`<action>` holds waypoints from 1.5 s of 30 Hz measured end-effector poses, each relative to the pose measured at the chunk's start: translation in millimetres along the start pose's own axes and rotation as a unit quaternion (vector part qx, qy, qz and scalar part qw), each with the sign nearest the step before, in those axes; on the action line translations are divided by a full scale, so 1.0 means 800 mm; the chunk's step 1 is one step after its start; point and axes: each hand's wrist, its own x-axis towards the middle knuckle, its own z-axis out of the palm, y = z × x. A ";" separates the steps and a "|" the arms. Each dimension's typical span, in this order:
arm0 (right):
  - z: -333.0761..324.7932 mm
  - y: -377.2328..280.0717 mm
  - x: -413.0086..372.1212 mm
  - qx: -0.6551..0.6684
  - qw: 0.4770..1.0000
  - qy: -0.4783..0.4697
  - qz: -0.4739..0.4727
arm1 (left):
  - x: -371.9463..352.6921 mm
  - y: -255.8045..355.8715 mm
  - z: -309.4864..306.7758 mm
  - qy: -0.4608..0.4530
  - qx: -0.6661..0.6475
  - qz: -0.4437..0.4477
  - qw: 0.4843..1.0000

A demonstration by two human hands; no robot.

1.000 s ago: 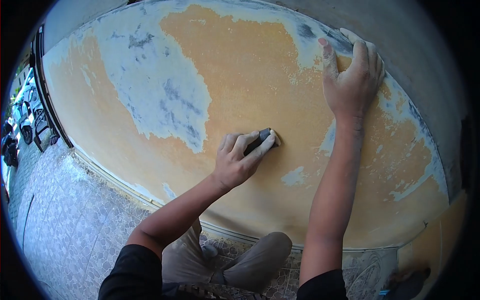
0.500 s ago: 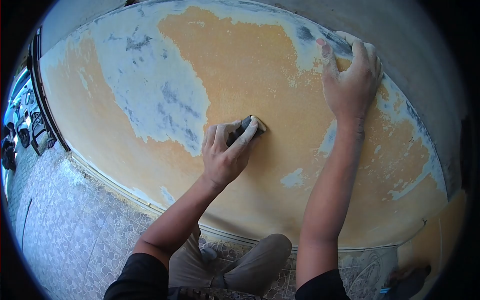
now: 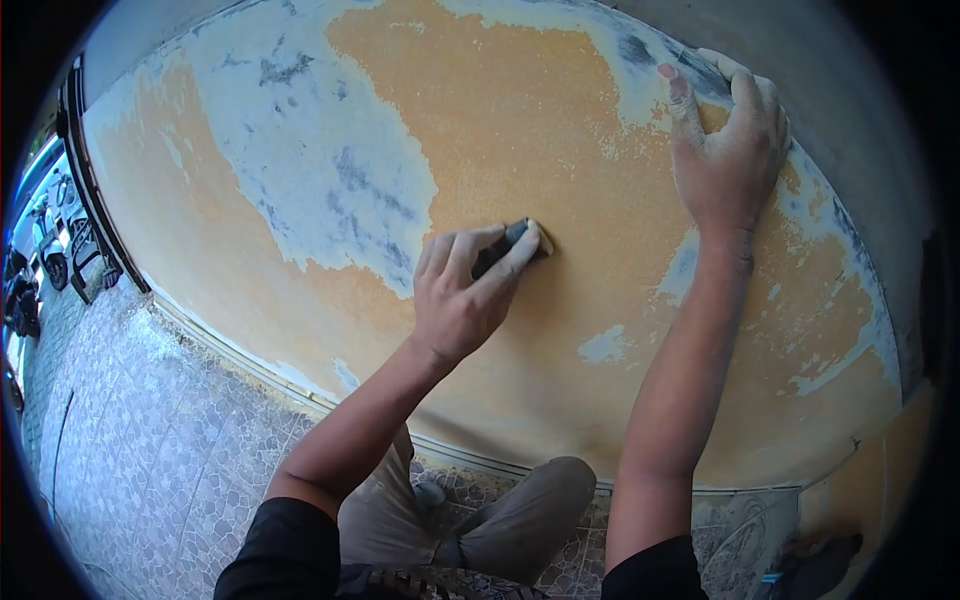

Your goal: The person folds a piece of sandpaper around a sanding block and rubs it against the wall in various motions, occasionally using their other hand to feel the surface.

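A large curved panel (image 3: pixel 500 120) fills most of the view, its surface patched in tan and pale blue-white with dark smudges. Near its middle, my left hand (image 3: pixel 468 285) is closed on a small dark block (image 3: pixel 503 250), held against the tan area between thumb and fingers. My right hand (image 3: pixel 732 145) rests at the panel's upper right edge, thumb on the face and fingers bent over the rim, thumb and fingers spread apart. Pale dust coats the fingers of both hands.
Below the panel lies a patterned tiled floor (image 3: pixel 150 420), with my bent knee (image 3: pixel 560 490) close to the panel's lower edge. Parked motorbikes (image 3: pixel 55 245) stand at the far left. A dark blurred object (image 3: pixel 820 565) is at the lower right.
My left hand and the block have shifted slightly up and right. The view has shifted a little, so the panel's patches and my right hand appear further right.
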 end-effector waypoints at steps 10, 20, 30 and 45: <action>0.008 -0.001 -0.004 0.007 1.000 0.014 0.019 | 0.021 -0.001 0.023 -0.002 0.012 0.106 0.994; -0.015 0.028 -0.002 0.109 0.992 -0.008 -0.063 | 0.190 -0.031 0.020 0.205 0.010 -0.075 0.976; -0.027 0.055 -0.012 0.103 0.994 0.019 0.039 | 0.200 0.008 0.032 0.107 -0.049 0.059 0.991; -0.036 0.053 -0.009 0.153 0.986 -0.010 0.071 | 0.214 0.006 0.033 0.133 -0.082 -0.022 0.987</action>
